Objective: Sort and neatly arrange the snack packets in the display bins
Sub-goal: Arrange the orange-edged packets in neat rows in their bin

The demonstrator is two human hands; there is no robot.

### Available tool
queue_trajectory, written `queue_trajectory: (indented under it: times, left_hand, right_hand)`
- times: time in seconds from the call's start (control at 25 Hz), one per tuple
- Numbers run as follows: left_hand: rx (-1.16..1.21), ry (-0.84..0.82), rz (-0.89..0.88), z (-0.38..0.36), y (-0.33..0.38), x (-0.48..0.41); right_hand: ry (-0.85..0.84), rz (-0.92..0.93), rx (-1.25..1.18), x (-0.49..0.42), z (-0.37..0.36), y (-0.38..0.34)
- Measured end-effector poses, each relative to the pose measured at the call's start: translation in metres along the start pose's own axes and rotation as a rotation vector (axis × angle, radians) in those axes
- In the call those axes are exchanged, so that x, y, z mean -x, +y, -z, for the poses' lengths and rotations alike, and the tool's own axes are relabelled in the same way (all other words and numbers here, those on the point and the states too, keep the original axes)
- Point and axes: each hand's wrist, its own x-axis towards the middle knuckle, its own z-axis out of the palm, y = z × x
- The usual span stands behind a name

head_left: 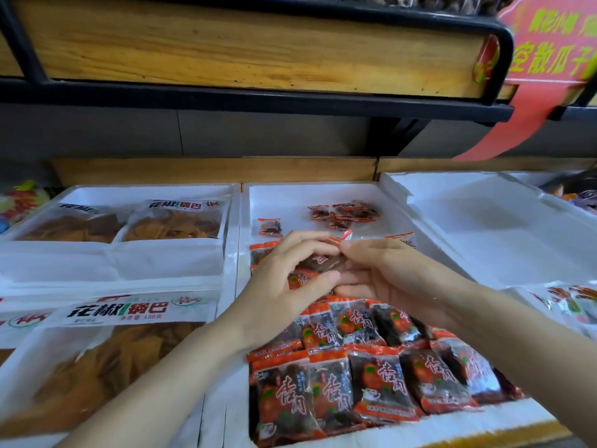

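The middle foam bin [290,202] holds neat packet rows [381,376] nearest the person and loose packets [342,213] at the far end. Over its middle, the left hand [281,286] and right hand [391,279] both pinch one held packet [323,262] between them (neither is nearer). Its long axis lies left-right, with the red sealed end pointing up-right.

Upper shelf [226,50]: wood fascia board set in a black metal frame [258,101], rounded at the right corner. Below it: grey back panel [258,134] (one vertical seam visible). Beneath the panel: horizontal wooden rail [210,169]. Upper right: red sign [549,43] with yellow-green characters. Lighting even.
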Motion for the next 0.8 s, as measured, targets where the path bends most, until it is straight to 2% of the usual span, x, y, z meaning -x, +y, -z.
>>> queue_trajectory:
  times: [0.08, 0.24, 0.32, 0.4, 0.52, 0.56, 0.64, 0.72, 0.8]
  left_hand:
    - [0.028, 0.007, 0.074, -0.004, 0.005, 0.005]
    - [0.191, 0.226, 0.361, -0.008, 0.014, 0.002]
    - [0.328, 0.259, 0.438, -0.009, 0.020, 0.001]
    - [0.343, 0.241, 0.434, -0.012, 0.027, 0.001]
    - [0.133, 0.162, 0.330, -0.018, 0.031, 0.004]
    - [-0.010, 0.121, 0.269, -0.017, 0.029, 0.007]
    - [-0.334, -0.028, 0.197, -0.014, 0.022, 0.016]
    - [-0.575, -0.227, 0.254, -0.010, 0.010, 0.028]
    - [-0.678, -0.412, 0.340, -0.009, 0.005, 0.036]
  right_hand:
    - [-0.008, 0.007, -0.012, 0.005, 0.001, 0.002]
    - [0.027, 0.028, -0.024, 0.011, 0.012, 0.006]
    - [0.025, 0.058, 0.064, 0.014, 0.017, 0.009]
    - [0.051, 0.120, 0.206, 0.020, 0.020, 0.011]
    - [0.153, 0.256, 0.331, 0.020, 0.024, 0.008]
    - [0.204, 0.317, 0.429, 0.017, 0.028, 0.007]
    - [0.290, 0.409, 0.778, 0.003, 0.040, 0.009]
    - [0.231, 0.375, 1.045, -0.013, 0.049, 0.017]
    - [0.109, 0.298, 1.157, -0.026, 0.053, 0.033]
